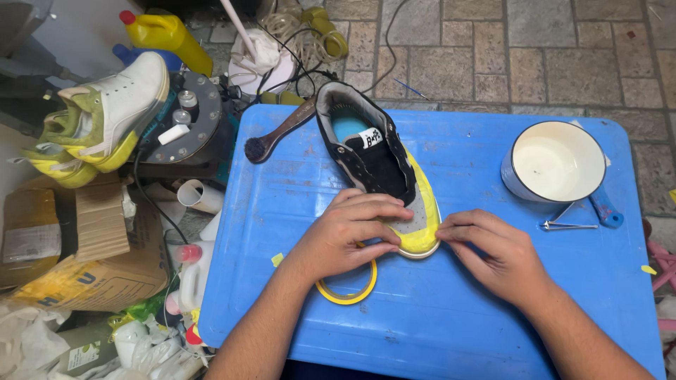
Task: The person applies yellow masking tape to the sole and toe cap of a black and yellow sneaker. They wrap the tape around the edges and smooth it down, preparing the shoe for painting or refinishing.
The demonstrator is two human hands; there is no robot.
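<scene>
Two bare hands meet at the toe of a dark sneaker [370,151] lying on a blue plastic table [451,309]. The left hand [348,236] rests flat over the toe's left side, fingers together and stretched across the yellow-taped edge. The right hand [496,257] pinches the toe's right rim, fingertips closed on the tape. A yellow tape roll [346,290] lies partly under the left hand; a white pot [555,163] stands well apart.
</scene>
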